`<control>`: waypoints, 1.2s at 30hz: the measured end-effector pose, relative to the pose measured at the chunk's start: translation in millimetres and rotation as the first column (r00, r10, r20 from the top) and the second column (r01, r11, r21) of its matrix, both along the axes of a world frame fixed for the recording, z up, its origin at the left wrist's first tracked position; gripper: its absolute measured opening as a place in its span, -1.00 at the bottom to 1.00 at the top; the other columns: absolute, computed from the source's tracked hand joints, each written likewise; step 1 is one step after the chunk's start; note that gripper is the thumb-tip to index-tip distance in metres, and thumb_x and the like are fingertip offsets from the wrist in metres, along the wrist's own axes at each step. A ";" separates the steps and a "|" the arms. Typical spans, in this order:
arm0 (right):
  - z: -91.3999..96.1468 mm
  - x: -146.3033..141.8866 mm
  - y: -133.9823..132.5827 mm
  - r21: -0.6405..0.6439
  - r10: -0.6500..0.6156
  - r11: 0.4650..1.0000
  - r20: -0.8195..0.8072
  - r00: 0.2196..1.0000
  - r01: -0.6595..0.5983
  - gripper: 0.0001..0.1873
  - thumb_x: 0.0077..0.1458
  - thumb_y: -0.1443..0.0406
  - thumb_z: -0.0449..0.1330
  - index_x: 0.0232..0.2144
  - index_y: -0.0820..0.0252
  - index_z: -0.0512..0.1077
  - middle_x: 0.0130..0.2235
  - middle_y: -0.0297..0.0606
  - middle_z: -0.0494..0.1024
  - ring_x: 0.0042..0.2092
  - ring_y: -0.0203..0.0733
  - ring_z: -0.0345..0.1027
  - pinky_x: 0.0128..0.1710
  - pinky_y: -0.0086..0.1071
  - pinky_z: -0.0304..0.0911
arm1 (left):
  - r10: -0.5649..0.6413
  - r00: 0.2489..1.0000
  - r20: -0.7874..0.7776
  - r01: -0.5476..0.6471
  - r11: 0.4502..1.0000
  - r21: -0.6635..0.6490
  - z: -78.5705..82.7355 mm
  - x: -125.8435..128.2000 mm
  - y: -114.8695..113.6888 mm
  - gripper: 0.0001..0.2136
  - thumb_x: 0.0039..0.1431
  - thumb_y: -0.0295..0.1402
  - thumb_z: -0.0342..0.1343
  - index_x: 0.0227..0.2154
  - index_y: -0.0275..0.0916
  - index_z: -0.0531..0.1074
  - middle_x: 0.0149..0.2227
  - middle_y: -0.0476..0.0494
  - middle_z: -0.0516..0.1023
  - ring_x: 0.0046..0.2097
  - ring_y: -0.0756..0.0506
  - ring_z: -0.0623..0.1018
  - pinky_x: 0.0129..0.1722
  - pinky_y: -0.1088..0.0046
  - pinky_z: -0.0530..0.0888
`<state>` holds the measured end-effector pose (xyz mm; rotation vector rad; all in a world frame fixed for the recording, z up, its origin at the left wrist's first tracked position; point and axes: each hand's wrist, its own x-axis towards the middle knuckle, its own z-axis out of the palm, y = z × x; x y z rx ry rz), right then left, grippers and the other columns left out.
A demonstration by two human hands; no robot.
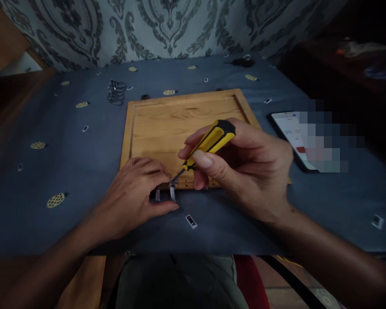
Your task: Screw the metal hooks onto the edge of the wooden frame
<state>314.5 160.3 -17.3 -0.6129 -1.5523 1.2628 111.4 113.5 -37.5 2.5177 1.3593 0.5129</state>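
- Left of the board, the worktop (19, 189) wears a dark blue cloth printed with pineapples.
- Off the board's far left corner, a small cluster of metal pieces (116, 92) lies on the cloth.
- At the board's near left corner is the left hand (137, 186), its fingers bent over the wood and its thumb stretched out below the near edge. This grip brackets two metal fittings, but whether it pinches either one I cannot tell.
- Those fittings sit at the board's near edge: the left fitting (158, 194) close to the fingers, the right fitting (173, 193) between forefinger and thumb tip.
- The wooden board (180, 133) lies flat, with a raised border; small dark holes mark its near edge, right of the fittings.
- Slanting above the board's near half, the yellow and black screwdriver (209, 140) points down and left, its tip at the right fitting.
- Over the board's right side, the right hand (257, 171) has its grip closed around the screwdriver handle, thumb against fingers; the shaft extends leftward from that grip.
- Right of the board, a phone (289, 128) lies face up, partly blurred out.
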 end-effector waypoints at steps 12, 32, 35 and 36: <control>-4.2 0.2 2.2 0.057 0.054 0.997 0.042 0.998 -0.056 -0.80 0.21 0.14 0.38 -0.32 0.12 0.51 -0.32 -0.39 0.57 -0.52 -0.42 0.42 -0.57 -0.53 0.42 | 0.007 1.000 0.004 -0.007 1.000 -0.007 -0.8 -0.1 -0.1 -0.75 0.14 -0.19 0.40 -0.22 -0.23 0.61 -0.08 -0.20 0.65 -0.01 -0.31 0.60 -0.02 0.07 0.51; -7.2 -1.4 6.2 0.048 0.048 0.998 0.037 0.998 -0.049 -0.68 0.04 0.17 0.50 -0.43 0.14 0.43 -0.40 -0.46 0.53 -0.57 -0.43 0.37 -0.64 -0.52 0.32 | -0.016 1.000 0.020 0.016 0.999 0.032 0.3 0.0 0.4 -0.76 0.14 -0.19 0.41 -0.26 -0.23 0.60 -0.19 -0.15 0.65 -0.12 -0.27 0.61 -0.09 0.11 0.52; -3.2 -1.6 5.0 0.101 -0.017 0.995 0.021 1.000 0.015 -0.70 0.07 0.19 0.49 -0.42 0.14 0.43 -0.39 -0.43 0.56 -0.56 -0.42 0.39 -0.64 -0.52 0.35 | -0.010 1.000 0.024 0.009 1.000 0.028 0.0 0.2 0.3 -0.74 0.11 -0.22 0.44 -0.22 -0.24 0.60 -0.15 -0.16 0.65 -0.09 -0.27 0.61 -0.09 0.11 0.51; -1.3 -1.7 4.8 0.123 -0.047 0.991 -0.011 0.999 0.048 -0.71 0.08 0.20 0.48 -0.42 0.14 0.43 -0.39 -0.42 0.57 -0.55 -0.41 0.41 -0.64 -0.52 0.36 | -0.008 1.000 0.025 0.008 1.000 0.029 -0.2 0.3 0.3 -0.73 0.10 -0.23 0.45 -0.21 -0.25 0.60 -0.14 -0.18 0.66 -0.08 -0.28 0.61 -0.09 0.11 0.51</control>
